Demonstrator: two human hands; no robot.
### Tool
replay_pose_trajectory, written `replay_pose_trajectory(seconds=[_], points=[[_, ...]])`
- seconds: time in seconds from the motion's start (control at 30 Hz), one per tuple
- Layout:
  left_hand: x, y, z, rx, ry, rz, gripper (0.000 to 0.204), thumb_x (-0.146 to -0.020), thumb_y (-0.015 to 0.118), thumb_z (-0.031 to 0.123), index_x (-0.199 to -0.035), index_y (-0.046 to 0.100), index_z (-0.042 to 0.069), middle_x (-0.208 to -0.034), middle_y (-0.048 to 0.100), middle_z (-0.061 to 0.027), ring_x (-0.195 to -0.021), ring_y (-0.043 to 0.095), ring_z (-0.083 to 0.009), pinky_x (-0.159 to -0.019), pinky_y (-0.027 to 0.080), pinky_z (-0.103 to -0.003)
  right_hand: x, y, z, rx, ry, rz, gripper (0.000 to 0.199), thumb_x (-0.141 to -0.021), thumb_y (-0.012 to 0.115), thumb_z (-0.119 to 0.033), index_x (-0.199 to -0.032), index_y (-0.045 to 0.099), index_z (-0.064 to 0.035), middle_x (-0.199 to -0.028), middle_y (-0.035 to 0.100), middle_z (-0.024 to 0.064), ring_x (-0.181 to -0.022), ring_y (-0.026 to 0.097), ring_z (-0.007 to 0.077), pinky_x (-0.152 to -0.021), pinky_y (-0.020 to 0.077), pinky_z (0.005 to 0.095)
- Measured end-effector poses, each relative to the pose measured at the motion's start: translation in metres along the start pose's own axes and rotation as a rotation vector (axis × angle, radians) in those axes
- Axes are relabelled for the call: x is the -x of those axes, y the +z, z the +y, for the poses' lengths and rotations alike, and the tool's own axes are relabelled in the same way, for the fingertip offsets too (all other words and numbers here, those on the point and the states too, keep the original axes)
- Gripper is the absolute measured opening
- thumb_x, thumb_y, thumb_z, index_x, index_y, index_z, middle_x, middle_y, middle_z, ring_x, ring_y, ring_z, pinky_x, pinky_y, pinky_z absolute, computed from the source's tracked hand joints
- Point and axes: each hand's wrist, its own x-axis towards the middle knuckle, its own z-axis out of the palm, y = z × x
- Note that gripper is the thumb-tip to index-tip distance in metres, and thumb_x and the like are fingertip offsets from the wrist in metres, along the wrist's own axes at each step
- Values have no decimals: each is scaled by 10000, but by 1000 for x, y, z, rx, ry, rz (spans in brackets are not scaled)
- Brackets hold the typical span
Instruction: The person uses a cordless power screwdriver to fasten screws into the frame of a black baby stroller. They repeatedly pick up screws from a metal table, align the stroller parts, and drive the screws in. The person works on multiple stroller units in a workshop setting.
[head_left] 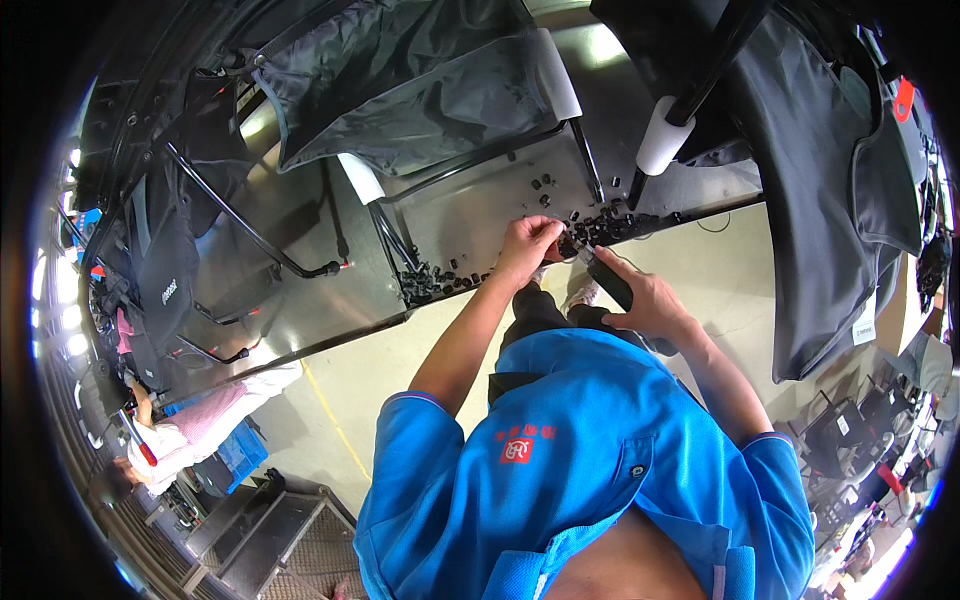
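My left hand (530,245) is over the near edge of the metal table, its thumb and fingers pinched together. What they hold is too small to make out. My right hand (652,303) is wrapped round a black-handled tool (612,284); its metal tip points up and left, right beside my left fingertips. Around and beyond both hands, small black plastic parts (600,222) lie heaped along the table edge. A second heap of the black parts (430,280) lies to the left of my left hand.
Black fabric on a tube frame (430,100) stands on the metal table (470,215), with white sleeves (362,180) on its tubes. More black fabric (815,200) hangs over the edge at right. A person in light clothing (205,425) is at far left, near a metal rack (265,540).
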Motion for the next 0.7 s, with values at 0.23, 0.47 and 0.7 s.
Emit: replay_pose_trajectory(seconds=[0.23,0.47,0.7], points=[[1,-2,7,-179,-55,-112,245,-947,660,247,-886,691,11,-644,590,-5,-556,571,-83,-527,544,-255,2,-8,7,28,-1,-85,1000,-657,769,-250,-1536,290,-251,-1105,680,209,-939,670,391,-901,534,431],[-45,-11,-6,300,8,-153,534,-942,633,430,-1271,558,16,-1041,642,-99,-837,664,-156,-597,575,-300,-7,4,5,-189,-83,160,998,-671,800,-184,-1536,303,-191,-1289,615,178,-1097,646,347,-971,508,389],[-127,-40,-47,-1111,797,436,273,-801,754,132,-1051,681,48,-944,677,-172,-765,644,-354,-689,526,-393,-6,1,-4,-310,13,262,1063,-666,815,-123,-1558,238,-128,-1434,508,159,-1300,517,280,-1076,407,360]])
